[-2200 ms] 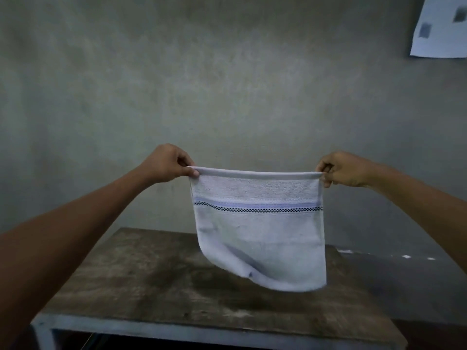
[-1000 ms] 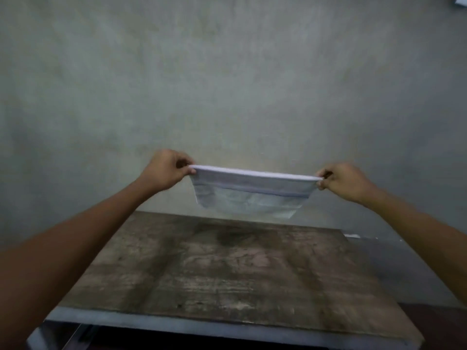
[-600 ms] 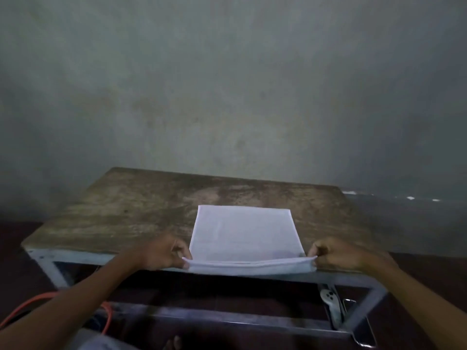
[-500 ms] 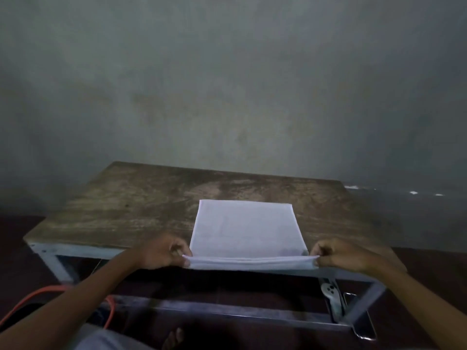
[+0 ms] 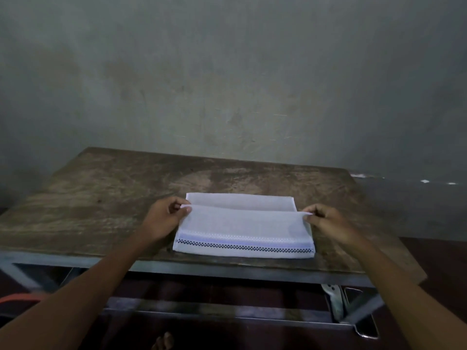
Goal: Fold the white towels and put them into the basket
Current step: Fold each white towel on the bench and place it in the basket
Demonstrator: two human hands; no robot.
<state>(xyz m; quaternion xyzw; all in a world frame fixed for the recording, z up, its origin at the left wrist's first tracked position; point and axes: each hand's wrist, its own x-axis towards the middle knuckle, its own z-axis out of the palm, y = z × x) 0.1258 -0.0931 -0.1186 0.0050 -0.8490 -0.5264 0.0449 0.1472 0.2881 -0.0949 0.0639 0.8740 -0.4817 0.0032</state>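
A white towel point(image 5: 242, 226) with a blue band and a dark checked stripe lies on the worn wooden table point(image 5: 106, 203), near its front edge. Its near part is turned over onto the rest, stripe upward, and a strip of the lower layer shows behind. My left hand point(image 5: 164, 218) pinches the left corner of the turned-over edge. My right hand point(image 5: 326, 221) pinches the right corner of the same edge. No basket is in view.
The table stands against a grey plaster wall point(image 5: 227, 84). Its grey metal frame point(image 5: 227, 271) runs under the front edge. An orange cable point(image 5: 17, 298) lies on the floor at the left, metal objects point(image 5: 333, 299) at the lower right.
The towel hung in the air between both hands, then was laid flat on the table. Both hands have since carried its near edge away from me, folding it over.
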